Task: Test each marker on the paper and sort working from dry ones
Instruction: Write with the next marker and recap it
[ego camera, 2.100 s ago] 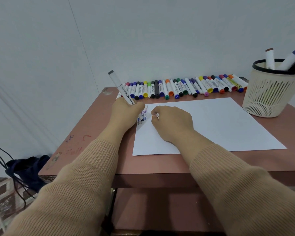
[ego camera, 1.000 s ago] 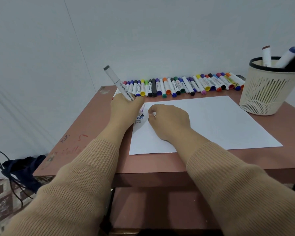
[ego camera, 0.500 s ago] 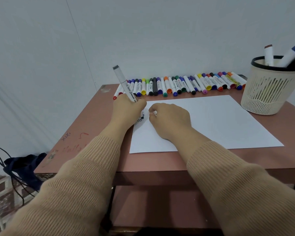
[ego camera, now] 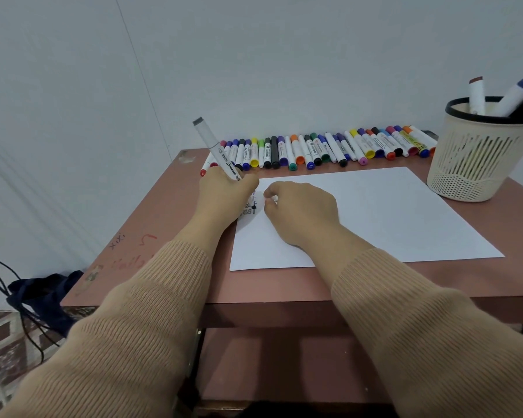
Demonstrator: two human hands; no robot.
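My left hand [ego camera: 224, 194] grips a white marker [ego camera: 215, 149] with a grey end, tilted up and to the left, its black tip down on the white paper [ego camera: 390, 218]. Small handwritten test marks [ego camera: 248, 211] sit at the paper's left edge, partly hidden by that hand. On the paper just to the right rests my right hand [ego camera: 302, 212], fingers curled, pinching a small white piece that looks like the marker cap [ego camera: 274, 200]. A row of several capped coloured markers [ego camera: 314, 149] lies along the table's back edge.
A cream slotted basket [ego camera: 477, 164] with a black rim stands at the back right and holds a few markers [ego camera: 477, 95]. The reddish table [ego camera: 151, 224] has scribbles on its left side. A dark bag and cables [ego camera: 43, 294] lie on the floor to the left.
The marker in my left hand has shifted slightly as its tip moves over the test marks at the paper's left edge. My right hand has stayed in place.
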